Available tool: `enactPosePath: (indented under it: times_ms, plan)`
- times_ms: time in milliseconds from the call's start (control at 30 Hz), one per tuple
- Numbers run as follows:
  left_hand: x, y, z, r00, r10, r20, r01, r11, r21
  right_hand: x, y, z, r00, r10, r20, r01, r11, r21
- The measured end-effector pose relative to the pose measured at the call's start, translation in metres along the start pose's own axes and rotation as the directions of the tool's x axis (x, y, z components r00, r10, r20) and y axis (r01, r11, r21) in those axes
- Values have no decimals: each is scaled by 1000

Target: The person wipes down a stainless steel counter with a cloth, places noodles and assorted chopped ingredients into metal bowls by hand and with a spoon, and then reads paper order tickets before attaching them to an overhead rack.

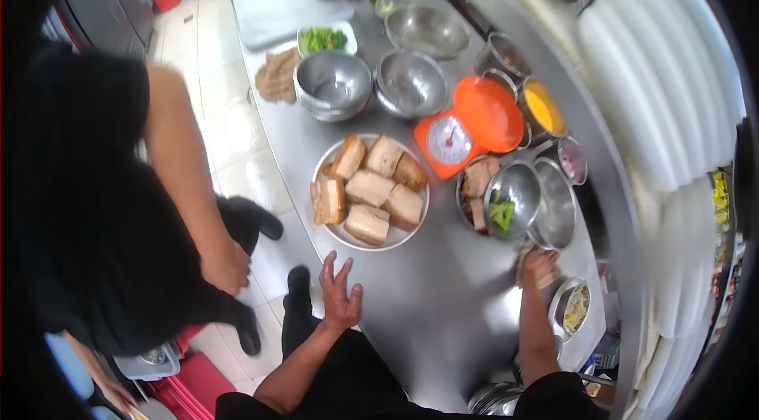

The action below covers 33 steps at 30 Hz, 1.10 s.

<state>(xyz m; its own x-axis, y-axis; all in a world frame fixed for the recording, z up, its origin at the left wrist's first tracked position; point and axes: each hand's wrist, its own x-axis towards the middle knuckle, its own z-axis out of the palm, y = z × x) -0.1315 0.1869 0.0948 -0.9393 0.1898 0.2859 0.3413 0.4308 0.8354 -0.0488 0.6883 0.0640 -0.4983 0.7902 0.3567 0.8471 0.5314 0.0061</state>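
Note:
My left hand (340, 297) hovers by the table's near edge with its fingers apart, holding nothing. Just beyond it stands a round white dish (322, 240) with several thick blocks of pork belly (368, 187). At the right, my right hand (539, 264) grips a brown cloth (549, 274) against the steel table (443, 286); the fingers are partly blurred. Right above that hand, a metal bowl with green leaves (501, 213) rests partly over a bowl of meat pieces (478, 181). An empty-looking metal bowl (556, 203) sits beside it.
An orange kitchen scale (449, 140) stands behind the meat. Stacked metal bowls (332, 80), greens on a white plate (324, 39), another brown cloth (277, 76) and a cutting board (288, 9) lie farther back. A person in black (95, 207) stands at the left.

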Motion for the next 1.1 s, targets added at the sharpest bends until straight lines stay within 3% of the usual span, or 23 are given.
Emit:
enactPosePath:
  times_ms: [33, 67, 200, 267, 333, 400, 467, 500, 567, 600, 667, 767, 833, 900, 933, 967, 1000, 1033, 1100]
  plan:
    - [1, 1, -1, 1000, -2, 5, 2, 1000, 6, -17, -26, -26, 999, 18, -37, -17, 999, 29]
    - [0, 2, -2, 1000, -6, 0, 6, 1000, -1, -38, -66, -74, 990, 132, 47, -137, 983, 120]
    - [-1, 0, -3, 999, 39, 11, -39, 999, 31, -110, -108, -102, 976, 110, 189, -149, 968, 203]
    - [-1, -1, -3, 998, 66, 18, -66, 997, 38, -149, -132, -123, 962, 16, 271, -88, 963, 254]
    - [-1, -6, -4, 994, 90, 64, -95, 993, 76, -191, -156, -128, 961, -154, 228, 89, 958, 273]
    - [-1, -10, -6, 991, 98, 95, -104, 993, 61, -221, -184, -156, 905, -313, 286, 220, 923, 315]
    - [2, -12, -8, 990, 82, 118, -90, 994, 63, -247, -203, -176, 866, -455, 208, 355, 851, 386]
    - [5, -5, -15, 985, 107, 133, -117, 991, 71, -255, -207, -184, 878, -433, 202, 330, 856, 398]
    - [6, 8, -27, 944, -203, 259, 175, 976, 129, -267, -209, -194, 723, -667, 181, 491, 679, 546]
    - [9, 10, -31, 945, -198, 261, 167, 977, 136, -271, -205, -192, 727, -663, 178, 484, 679, 552]
    - [14, 16, -38, 924, -256, 284, 179, 946, 272, -282, -191, -185, 623, -778, 87, 571, 528, 628]
    - [21, 23, -48, 915, -234, 329, 134, 945, 299, -286, -163, -207, 571, -819, 53, 568, 441, 695]
    - [22, 24, -49, 905, -275, 324, 170, 933, 316, -296, -143, -211, 605, -795, 46, 536, 450, 715]
    - [23, 24, -47, 916, -213, 340, 96, 939, 330, -309, -114, -201, 705, -704, 83, 436, 522, 733]
    - [23, 25, -46, 928, -200, 314, 85, 935, 343, -313, -98, -197, 700, -709, 85, 439, 521, 732]
    - [25, 26, -47, 928, -200, 314, 86, 936, 341, -317, -83, -193, 767, -636, 84, 444, 621, 646]
    - [27, 26, -47, 923, -146, 355, -8, 917, 400, -317, -73, -189, 831, -551, 68, 430, 716, 550]
    - [30, 27, -47, 910, -92, 404, -111, 886, 451, -316, -65, -194, 839, -540, 66, 422, 723, 547]
    - [34, 23, -45, 911, -24, 411, -167, 890, 424, -317, -54, -205, 963, -198, 182, 93, 881, 464]
